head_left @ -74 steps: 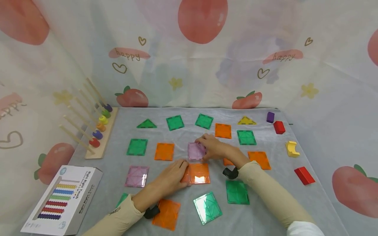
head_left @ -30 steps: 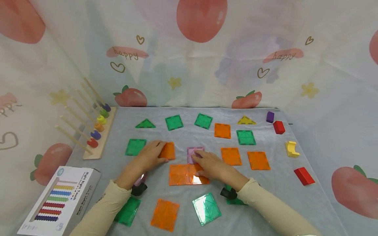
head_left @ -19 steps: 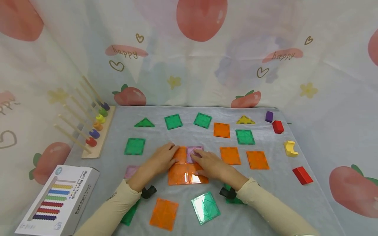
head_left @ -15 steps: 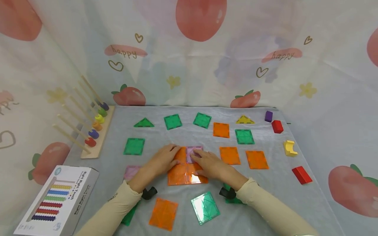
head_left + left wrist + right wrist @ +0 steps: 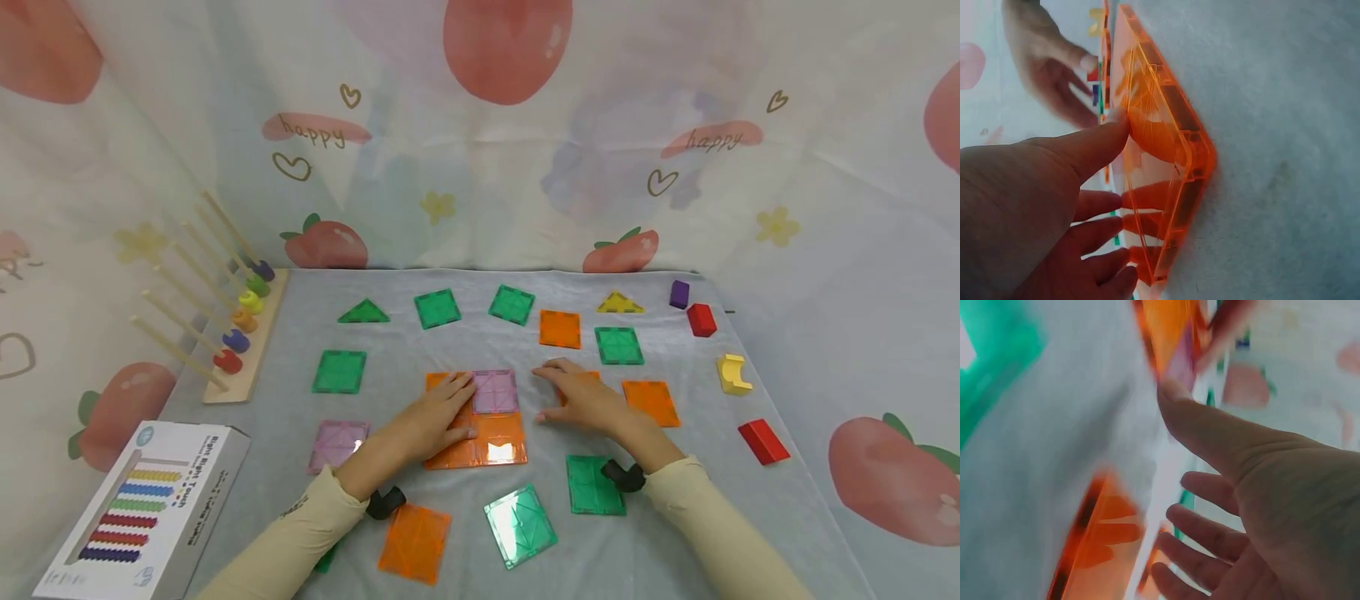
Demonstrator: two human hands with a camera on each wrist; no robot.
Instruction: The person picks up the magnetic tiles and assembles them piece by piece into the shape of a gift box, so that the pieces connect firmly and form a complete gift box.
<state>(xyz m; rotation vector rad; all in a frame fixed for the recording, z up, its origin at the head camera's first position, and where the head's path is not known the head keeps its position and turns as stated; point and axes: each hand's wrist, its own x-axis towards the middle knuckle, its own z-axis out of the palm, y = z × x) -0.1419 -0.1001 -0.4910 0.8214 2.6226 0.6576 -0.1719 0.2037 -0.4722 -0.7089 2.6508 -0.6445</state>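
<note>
My left hand (image 5: pixel 426 423) rests with extended fingers on a flat square block of translucent magnetic tiles. A purple tile (image 5: pixel 497 390) forms its far right corner; three orange tiles (image 5: pixel 500 433) make up the others, the left ones partly covered by the hand. In the left wrist view, thumb and fingertips touch the top of an orange tile (image 5: pixel 1166 112). My right hand (image 5: pixel 596 408), fingers spread and holding nothing, hovers right of the block. A separate orange tile (image 5: pixel 591 377) lies partly hidden beneath it. Motion blurs the right wrist view, where the right hand (image 5: pixel 1260 494) appears empty.
Loose tiles surround the block: green (image 5: pixel 521 527), orange (image 5: pixel 414 543), purple (image 5: pixel 335 446) and a yellow triangle (image 5: pixel 620 303). A wooden peg stand (image 5: pixel 258 354) and white box (image 5: pixel 142 508) occupy the left; red (image 5: pixel 763 442), yellow and purple blocks line the right edge.
My left hand has slid an orange tile rightward against the purple one, completing the square block's outline. My right hand has left the purple tile and moved right.
</note>
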